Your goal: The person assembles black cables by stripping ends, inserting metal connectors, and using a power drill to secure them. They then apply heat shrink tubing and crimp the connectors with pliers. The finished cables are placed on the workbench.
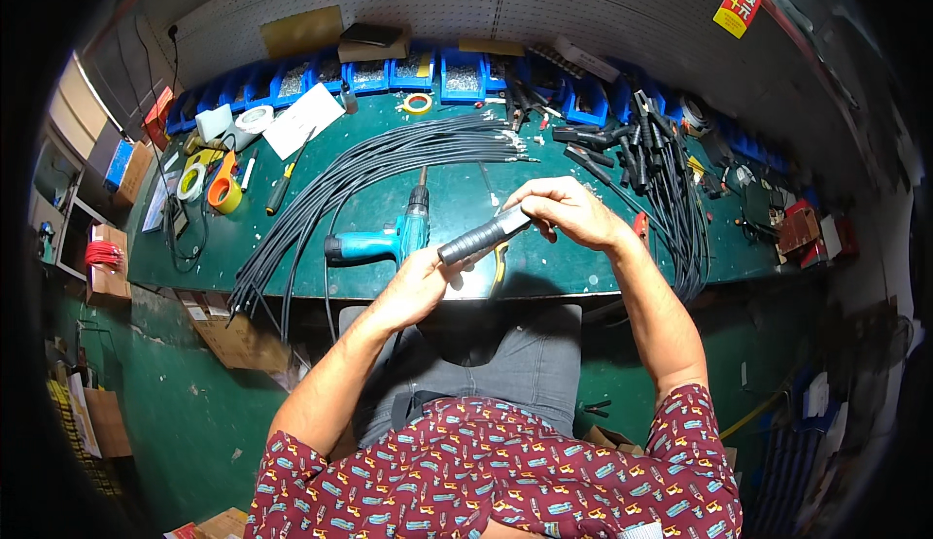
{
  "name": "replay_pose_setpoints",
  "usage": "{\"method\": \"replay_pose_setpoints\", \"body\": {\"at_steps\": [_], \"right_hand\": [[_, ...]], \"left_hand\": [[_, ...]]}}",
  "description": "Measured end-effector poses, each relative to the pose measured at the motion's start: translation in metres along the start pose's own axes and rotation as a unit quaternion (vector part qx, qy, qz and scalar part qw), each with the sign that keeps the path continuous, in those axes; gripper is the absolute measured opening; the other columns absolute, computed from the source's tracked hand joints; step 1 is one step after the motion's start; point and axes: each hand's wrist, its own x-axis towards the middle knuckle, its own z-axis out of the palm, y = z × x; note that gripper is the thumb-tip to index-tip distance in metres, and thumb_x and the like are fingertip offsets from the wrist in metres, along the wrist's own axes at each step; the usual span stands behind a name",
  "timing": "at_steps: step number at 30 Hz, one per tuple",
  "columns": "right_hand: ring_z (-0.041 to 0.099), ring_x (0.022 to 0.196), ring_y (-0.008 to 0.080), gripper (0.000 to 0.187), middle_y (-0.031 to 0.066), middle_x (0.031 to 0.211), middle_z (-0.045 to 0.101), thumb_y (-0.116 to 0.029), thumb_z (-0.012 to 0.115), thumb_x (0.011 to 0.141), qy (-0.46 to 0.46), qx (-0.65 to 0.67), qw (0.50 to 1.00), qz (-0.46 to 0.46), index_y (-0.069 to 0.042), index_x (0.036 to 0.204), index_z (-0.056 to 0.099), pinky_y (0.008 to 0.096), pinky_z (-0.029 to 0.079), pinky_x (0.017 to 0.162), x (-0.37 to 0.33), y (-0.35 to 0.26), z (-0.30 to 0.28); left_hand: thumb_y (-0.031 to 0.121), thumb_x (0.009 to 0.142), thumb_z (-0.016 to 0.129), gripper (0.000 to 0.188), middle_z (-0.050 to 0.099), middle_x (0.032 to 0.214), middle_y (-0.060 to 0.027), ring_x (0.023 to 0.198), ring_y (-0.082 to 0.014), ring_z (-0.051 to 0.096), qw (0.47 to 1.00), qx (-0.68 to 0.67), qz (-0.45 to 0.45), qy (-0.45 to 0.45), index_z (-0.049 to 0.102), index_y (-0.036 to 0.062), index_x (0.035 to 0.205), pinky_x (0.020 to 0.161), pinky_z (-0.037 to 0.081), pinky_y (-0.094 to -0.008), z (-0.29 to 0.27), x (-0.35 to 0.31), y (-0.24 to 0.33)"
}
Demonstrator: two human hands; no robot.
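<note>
Above the front edge of the bench I hold a black ribbed handle [470,242], slanted up to the right. My left hand [424,282] is closed around its lower end, with the fingers partly hidden beneath it. At the upper end, my right hand [571,212] pinches a greyish part of the handle between thumb and fingers. Just left of it lies a teal cordless drill [400,238], its chuck pointing away from me. Under the handle, a tool with a yellow grip [501,265] rests on the green bench [449,181].
A bundle of black cables [340,184] curves across the bench's left half. Black handles with cables [651,155] are heaped at the right. Blue bins [461,80] line the back. A screwdriver [282,189] and tape rolls [225,189] lie far left.
</note>
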Motion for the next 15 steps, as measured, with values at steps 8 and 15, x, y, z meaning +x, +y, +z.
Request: {"method": "replay_pose_setpoints", "body": {"at_steps": [8,15], "right_hand": [[0.051,0.058,0.0056,0.026,-0.0007,0.078,0.060,-0.021,0.058,0.101,0.003,-0.015,1.000,-0.011,-0.002,0.112,0.072,0.0218,0.043,0.052,0.001,0.001,-0.002],[0.052,0.059,0.0054,0.027,-0.0005,0.079,0.061,-0.023,0.058,0.101,-0.009,-0.014,1.000,-0.015,-0.003,0.111,0.072,0.0217,0.044,0.053,0.001,0.001,0.002]], "left_hand": [[0.005,0.105,0.047,0.033,0.069,0.111,-0.0086,0.102,-0.0142,0.061,0.999,-0.015,0.048,-0.003,0.063,-0.0001,0.134,0.093,0.048,-0.0283,0.005,-0.003,-0.002],[0.014,0.107,0.053,0.032,0.070,0.120,-0.0107,0.112,-0.0167,0.062,0.998,0.048,0.043,0.006,0.064,0.0029,0.134,0.102,0.046,-0.0316,0.005,0.003,-0.013]]}}
